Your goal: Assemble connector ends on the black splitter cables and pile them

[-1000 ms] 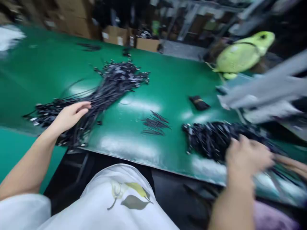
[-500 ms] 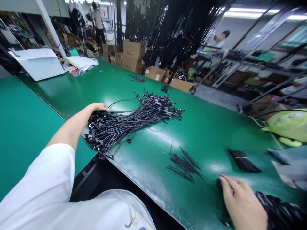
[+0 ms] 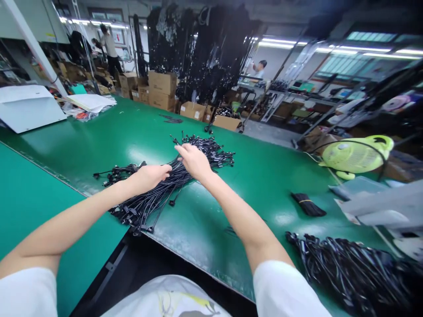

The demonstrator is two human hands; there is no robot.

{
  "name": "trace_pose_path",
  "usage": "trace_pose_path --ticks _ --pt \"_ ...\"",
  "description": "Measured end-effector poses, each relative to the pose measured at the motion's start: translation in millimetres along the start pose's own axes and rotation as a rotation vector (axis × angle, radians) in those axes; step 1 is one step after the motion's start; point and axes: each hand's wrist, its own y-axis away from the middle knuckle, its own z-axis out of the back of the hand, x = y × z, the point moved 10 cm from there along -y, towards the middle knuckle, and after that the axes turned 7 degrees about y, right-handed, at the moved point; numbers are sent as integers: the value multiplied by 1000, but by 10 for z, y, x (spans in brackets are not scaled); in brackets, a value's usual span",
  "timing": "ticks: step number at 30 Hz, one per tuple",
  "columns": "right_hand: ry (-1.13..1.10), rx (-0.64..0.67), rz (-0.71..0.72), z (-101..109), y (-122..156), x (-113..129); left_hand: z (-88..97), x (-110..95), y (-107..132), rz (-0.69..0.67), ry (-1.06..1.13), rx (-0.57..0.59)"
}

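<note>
A long pile of thin black cables with small connectors at both ends lies across the green table. Over its middle, my left hand is closed, thumb and fingers pinched on black cable. Just to its right, my right hand reaches over the connector end, with its fingertips closed around black cable too. The exact strands are partly hidden by my fingers. One connector sticks out past the pile's left end. My right forearm covers most of the loose black ties.
A banded black bundle and a heap of glossy black cables lie at the right. Behind them stands a green fan. Papers and a white board are far left. Cardboard boxes stand beyond the table.
My right hand has left the glossy heap and come over to the cable pile. My left hand has moved right from the pile's left end to its middle. The view has shifted right.
</note>
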Motion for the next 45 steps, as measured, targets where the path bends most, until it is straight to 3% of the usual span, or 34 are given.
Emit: trace_pose_path --ticks 3,5,8,10,12,13,14,16,18,20,22,25,29,30,31,33,35,36,38,40,45 --pt "64 111 43 -182 -350 -195 -42 536 173 217 112 -20" --pt "77 73 -19 -71 -454 -583 -32 818 289 298 136 -26" --pt "144 -92 -253 447 -432 -1341 124 849 366 241 191 -105" --pt "160 -245 -368 951 -272 -1643 325 737 368 139 288 -224" --pt "197 -417 -386 1468 -10 -1629 461 687 337 72 318 -286" --pt "236 -483 -364 1679 143 -1515 447 710 297 77 284 -254" --pt "287 -514 -318 1828 292 -1345 379 763 246 101 229 -186" --pt "408 -469 -173 1929 559 -916 144 901 142 150 104 -3" --pt "521 -422 9 1909 843 -461 -7 1004 39 147 27 60" --pt "554 -422 172 1878 1144 -78 100 1068 -72 124 1 -118" --pt "437 -359 231 1817 1379 108 329 1153 -126 145 5 -362" --pt "51 -123 120 1593 1598 14 541 1248 -204 189 52 -487" --pt "-454 73 -257 1229 1901 -589 844 1221 -123 176 194 -686" --pt "-576 100 -383 1129 1997 -771 864 1208 -92 172 210 -705" --pt "-689 116 -497 1038 2094 -919 816 1187 -103 167 200 -651" --pt "-843 128 -643 908 2237 -1062 542 1159 -188 160 131 -397" --pt "-862 173 -635 850 2265 -973 224 1213 -236 188 63 -162" --pt "-841 216 -586 832 2247 -860 131 1270 -247 218 46 -112" --pt "-821 324 -463 779 2206 -569 111 1394 -276 275 30 -147" --pt "-909 438 -377 684 2209 -301 223 1495 -312 309 12 -253" --pt "-1359 569 -436 424 2372 -20 610 1640 -270 348 11 -540"
